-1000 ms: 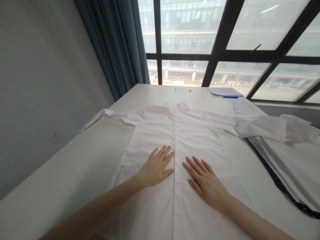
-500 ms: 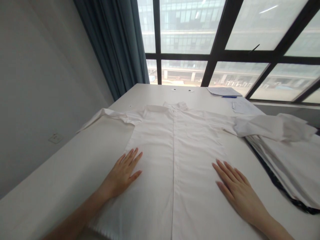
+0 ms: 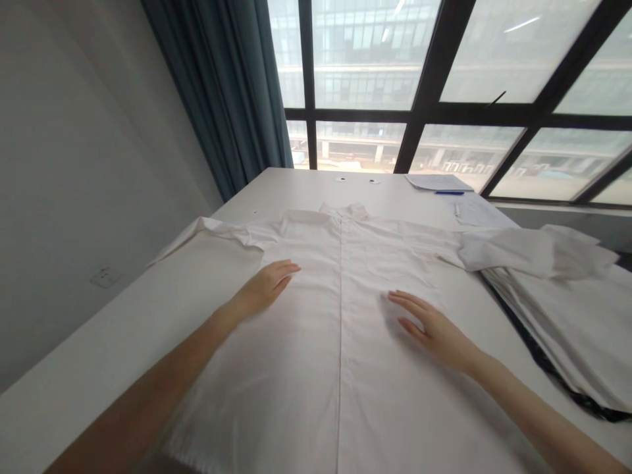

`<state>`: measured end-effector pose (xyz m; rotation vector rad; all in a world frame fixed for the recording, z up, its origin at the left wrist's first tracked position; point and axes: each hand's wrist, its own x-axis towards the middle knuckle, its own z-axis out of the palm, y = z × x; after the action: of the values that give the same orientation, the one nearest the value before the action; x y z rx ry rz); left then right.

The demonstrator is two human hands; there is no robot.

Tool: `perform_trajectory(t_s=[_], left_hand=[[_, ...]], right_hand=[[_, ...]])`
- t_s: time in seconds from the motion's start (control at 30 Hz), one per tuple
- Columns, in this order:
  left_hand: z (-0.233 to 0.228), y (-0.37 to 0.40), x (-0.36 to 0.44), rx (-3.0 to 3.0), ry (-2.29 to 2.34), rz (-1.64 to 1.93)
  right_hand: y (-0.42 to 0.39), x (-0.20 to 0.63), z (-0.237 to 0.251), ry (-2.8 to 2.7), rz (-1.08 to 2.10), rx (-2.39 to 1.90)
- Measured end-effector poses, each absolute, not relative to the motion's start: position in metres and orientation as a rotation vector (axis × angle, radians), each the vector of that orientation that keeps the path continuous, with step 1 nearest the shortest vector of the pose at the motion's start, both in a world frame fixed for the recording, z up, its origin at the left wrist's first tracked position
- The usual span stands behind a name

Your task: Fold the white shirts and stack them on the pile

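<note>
A white button-front shirt (image 3: 306,329) lies spread front side up, collar toward the window and both sleeves stretched out sideways. My left hand (image 3: 265,286) is over the shirt's left part, just below the armpit, with fingers extended and nothing held. Above the right part, below the chest pocket (image 3: 385,261), my right hand (image 3: 427,326) is open, thumb apart from the fingers. A shadow shows beneath its fingertips. Whether either hand touches the cloth I cannot tell.
The shirt lies on a white table (image 3: 187,316). At right, a stack of white garments (image 3: 577,329) rests on black plastic (image 3: 543,359), with one sleeve draped over it. Papers (image 3: 481,210) and a blue pen (image 3: 449,193) lie at the far right, near the window.
Both hands have moved forward up the shirt toward the collar, and inward. They lay flatter with fingers spread before; now the fingers are closer together. The shirt keeps its layout.
</note>
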<state>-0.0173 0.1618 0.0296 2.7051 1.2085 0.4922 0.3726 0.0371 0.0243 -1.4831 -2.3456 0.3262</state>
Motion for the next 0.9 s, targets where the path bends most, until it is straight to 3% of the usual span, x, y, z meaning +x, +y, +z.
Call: perform_trajectory(t_s=[0.13,0.3,0.9], left_hand=[[0.028,0.209,0.054,2.732,0.931,0.382],[0.009,0.222,0.099,2.761,0.986,0.159],[-0.001,0.215,0.098,2.838,1.055,0.062]], right_hand=[[0.091,0.326,0.029,-2.437,0.389,-1.355],[0.102,0.305,0.008,-2.55,0.32,-1.391],[-0.075,0.329,0.014,-2.857,0.316,-0.746]])
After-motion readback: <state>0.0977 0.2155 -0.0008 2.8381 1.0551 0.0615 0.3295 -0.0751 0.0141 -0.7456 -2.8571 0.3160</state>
